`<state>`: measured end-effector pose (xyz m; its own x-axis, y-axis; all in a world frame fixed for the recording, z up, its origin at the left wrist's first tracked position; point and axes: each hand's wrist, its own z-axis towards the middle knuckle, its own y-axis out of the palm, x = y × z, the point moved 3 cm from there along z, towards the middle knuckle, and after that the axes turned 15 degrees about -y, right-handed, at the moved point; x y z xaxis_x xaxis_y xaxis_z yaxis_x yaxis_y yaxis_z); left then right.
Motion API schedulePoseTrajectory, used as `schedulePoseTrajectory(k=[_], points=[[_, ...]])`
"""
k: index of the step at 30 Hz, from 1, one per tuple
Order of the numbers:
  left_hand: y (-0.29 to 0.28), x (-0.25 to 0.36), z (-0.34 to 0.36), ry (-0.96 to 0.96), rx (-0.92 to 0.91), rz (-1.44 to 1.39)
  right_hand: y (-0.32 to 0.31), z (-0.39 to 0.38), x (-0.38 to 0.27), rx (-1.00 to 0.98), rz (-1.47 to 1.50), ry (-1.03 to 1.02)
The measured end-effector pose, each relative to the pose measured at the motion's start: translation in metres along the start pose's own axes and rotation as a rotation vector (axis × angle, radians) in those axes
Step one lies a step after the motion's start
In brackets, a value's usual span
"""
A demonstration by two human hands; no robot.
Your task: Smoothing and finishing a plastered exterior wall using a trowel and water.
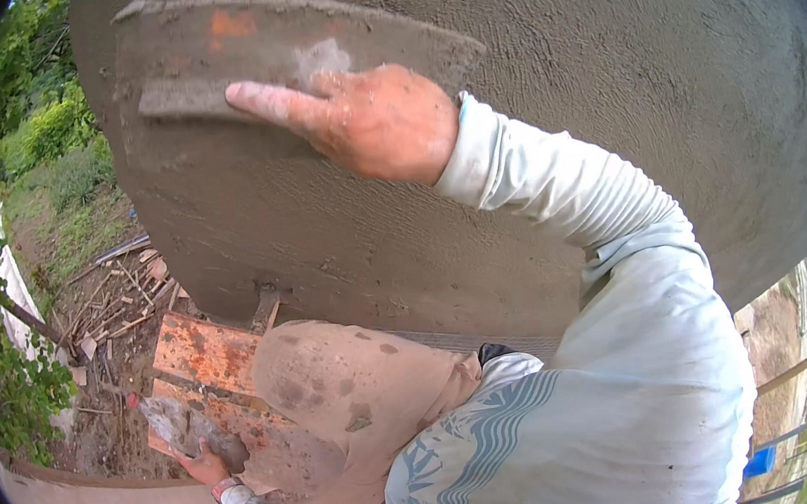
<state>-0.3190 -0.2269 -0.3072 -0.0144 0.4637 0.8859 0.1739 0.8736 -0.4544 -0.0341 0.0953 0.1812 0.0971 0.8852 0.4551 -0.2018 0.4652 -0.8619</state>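
My right hand (pixel 377 119) is closed on the handle of a long plastering float (pixel 419 49), its index finger stretched along the grip. The float lies flat against a wall of wet grey plaster (pixel 601 56), and its board is coated in the same grey mix with an orange patch showing. Low on the left, my left hand (pixel 208 464) holds a mortar-smeared trowel (pixel 172 421) over the planks. Grey mortar covers much of the trowel, and its handle is hidden by the hand.
Orange-brown stained planks (pixel 204 352) lie beside my bent knee at the wall's foot. A wooden beam (pixel 111 494) crosses the lower left. Beyond are scattered sticks and rubble (pixel 117 297) and green bushes (pixel 57 133). A blue container (pixel 760 462) stands on the ground at lower right.
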Motion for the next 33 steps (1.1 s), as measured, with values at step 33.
schedulePoseTrajectory(k=[33], points=[[0.027, 0.032, -0.027, -0.153, -0.290, -0.190, 0.214, -0.428, -0.135, -1.138, 0.864, 1.008]])
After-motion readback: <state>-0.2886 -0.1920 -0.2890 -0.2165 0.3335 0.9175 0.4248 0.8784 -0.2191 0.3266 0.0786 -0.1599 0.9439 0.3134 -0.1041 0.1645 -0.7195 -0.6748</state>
